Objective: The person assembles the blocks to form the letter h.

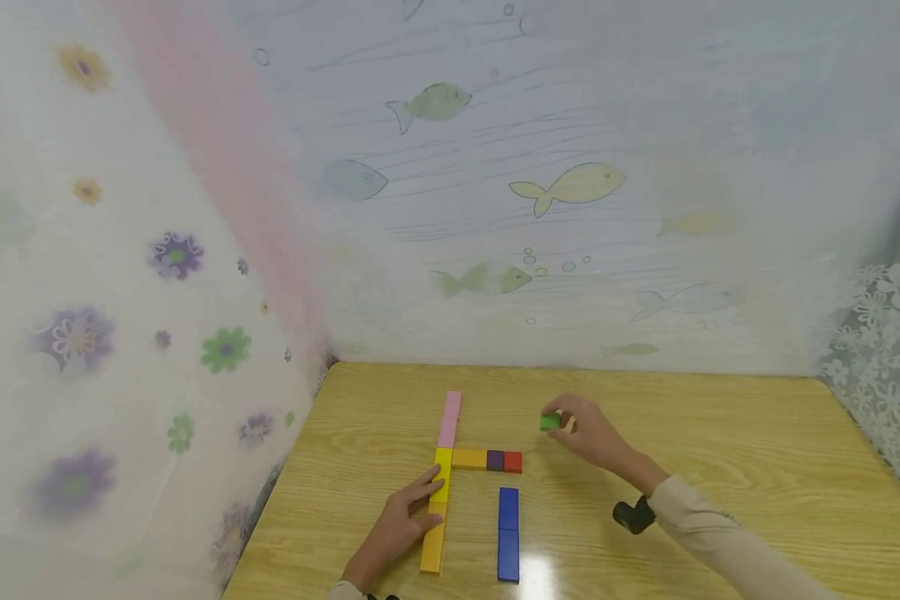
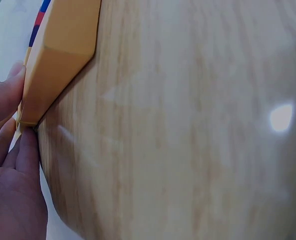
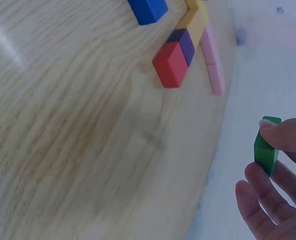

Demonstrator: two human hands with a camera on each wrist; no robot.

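Between thumb and fingertips, my right hand (image 1: pixel 588 435) pinches a small green block (image 1: pixel 550 422), raised over the table in the right wrist view. My left hand (image 1: pixel 397 527) rests against a row of blocks, its fingers over a yellow block (image 1: pixel 442 464) and its thumb on an orange block (image 1: pixel 432 550). Two pink blocks (image 1: pixel 450 419) continue that row at the far end. Branching right from the yellow part are an orange block (image 1: pixel 469 459), a purple block (image 1: pixel 495 461) and a red block (image 3: pixel 170 67). In the left wrist view, the thumb touches the orange block (image 2: pixel 63 45).
Two blue blocks (image 1: pixel 508 535) lie end to end, right of the row. The wood-grain table (image 1: pixel 757 467) meets a fish-patterned wall (image 1: pixel 570 183) at the back and a flowered wall (image 1: pixel 120 333) on the left. A black object (image 1: pixel 633 517) sits at my right wrist.
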